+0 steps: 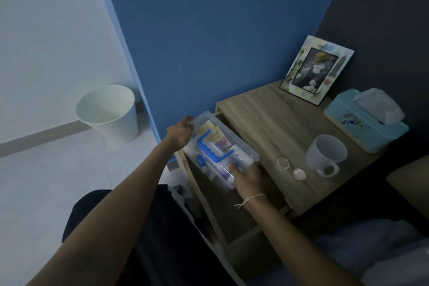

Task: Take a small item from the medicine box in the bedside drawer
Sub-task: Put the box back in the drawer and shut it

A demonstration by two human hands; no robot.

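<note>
A clear plastic medicine box with a blue handle on its lid sits above the pulled-out bedside drawer, held between both hands. My left hand grips its far end, near the blue wall. My right hand grips its near end, thumb on the lid. Through the lid show several small bottles and packets, blurred. The lid looks shut.
The wooden bedside table carries a white mug, a small clear cap, a small white round object, a blue tissue box and a picture frame. A white bin stands on the floor at left.
</note>
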